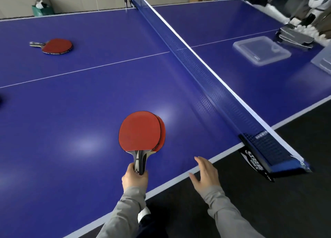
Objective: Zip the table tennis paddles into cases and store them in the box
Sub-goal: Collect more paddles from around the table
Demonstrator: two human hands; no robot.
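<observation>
My left hand [134,178] grips the handles of two stacked red paddles [140,131], held just above the blue table's near edge. My right hand [206,173] hovers with relaxed fingers over the table's white edge line and holds nothing. Another pair of red paddles [57,46] lies on the far left of the table. Across the net, a clear plastic box [261,50] sits on the table, and behind it lies a stack of grey paddle cases [295,37].
The blue net [197,64] runs across the table [89,94] from far left to the near right clamp [272,157]. A clear lid [322,63] lies at the right edge. White balls and a white machine [320,1] stand at the far right.
</observation>
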